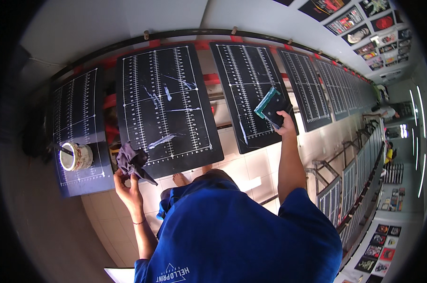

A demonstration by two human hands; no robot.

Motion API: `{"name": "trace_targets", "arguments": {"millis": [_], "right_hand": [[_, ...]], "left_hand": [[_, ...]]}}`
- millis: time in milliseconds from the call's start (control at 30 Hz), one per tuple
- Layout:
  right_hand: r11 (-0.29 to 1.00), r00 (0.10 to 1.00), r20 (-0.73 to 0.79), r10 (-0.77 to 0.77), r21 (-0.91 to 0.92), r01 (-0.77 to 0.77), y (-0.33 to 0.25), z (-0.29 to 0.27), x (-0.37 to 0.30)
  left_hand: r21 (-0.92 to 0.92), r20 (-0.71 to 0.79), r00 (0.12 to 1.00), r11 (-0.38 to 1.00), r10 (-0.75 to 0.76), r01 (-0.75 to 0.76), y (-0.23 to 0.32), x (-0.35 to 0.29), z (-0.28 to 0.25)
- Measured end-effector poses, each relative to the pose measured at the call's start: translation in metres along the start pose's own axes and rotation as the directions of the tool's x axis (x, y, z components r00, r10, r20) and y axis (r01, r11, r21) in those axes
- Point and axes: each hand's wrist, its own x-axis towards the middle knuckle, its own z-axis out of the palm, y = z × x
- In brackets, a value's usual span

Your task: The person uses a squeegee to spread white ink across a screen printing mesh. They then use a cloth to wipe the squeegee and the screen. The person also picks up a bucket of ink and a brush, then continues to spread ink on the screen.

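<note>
My left hand (127, 185) is closed round a crumpled dark purple-grey cloth (131, 160). The cloth hangs over the near left corner of a black board (145, 113) printed with white ruler scales. Pale whitish streaks (160, 141) lie smeared across this board. In my right hand (286, 123) is a flat black scraper-like piece (276, 113) with a green, L-shaped band along its edges, gripped by its near right side. It is over another ruled black board (244, 80); whether it touches the surface, I cannot tell.
A round patterned tub (76, 156) with a dark handle or stick in it stands on the leftmost board (79, 104). More ruled boards (305, 89) run off to the right along a red and black rail. Behind me at right is a second rack (348, 179). People are farther off.
</note>
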Motion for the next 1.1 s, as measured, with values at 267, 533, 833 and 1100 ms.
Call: {"name": "trace_targets", "arguments": {"millis": [267, 533, 833, 1100], "right_hand": [[0.899, 0.875, 0.448, 0.183, -0.436, 0.035, 0.015, 0.243, 0.088], [-0.563, 0.676, 0.734, 0.060, -0.534, 0.630, 0.115, 0.464, 0.085], [-0.757, 0.407, 0.904, -0.133, -0.358, 0.547, 0.207, 0.418, 0.056], [-0.657, 0.565, 0.824, -0.033, -0.444, 0.609, 0.144, 0.466, 0.114]], "left_hand": [[0.086, -0.109, 0.988, 0.989, -0.107, 0.117, 0.014, -0.044, 0.024], [0.108, -0.311, 0.895, 0.924, -0.318, 0.366, 0.018, -0.104, 0.031], [0.123, -0.502, 0.810, 0.902, -0.303, 0.414, -0.007, -0.148, 0.009], [0.093, -0.559, 0.753, 0.876, -0.348, 0.473, -0.013, -0.180, -0.007]]}}
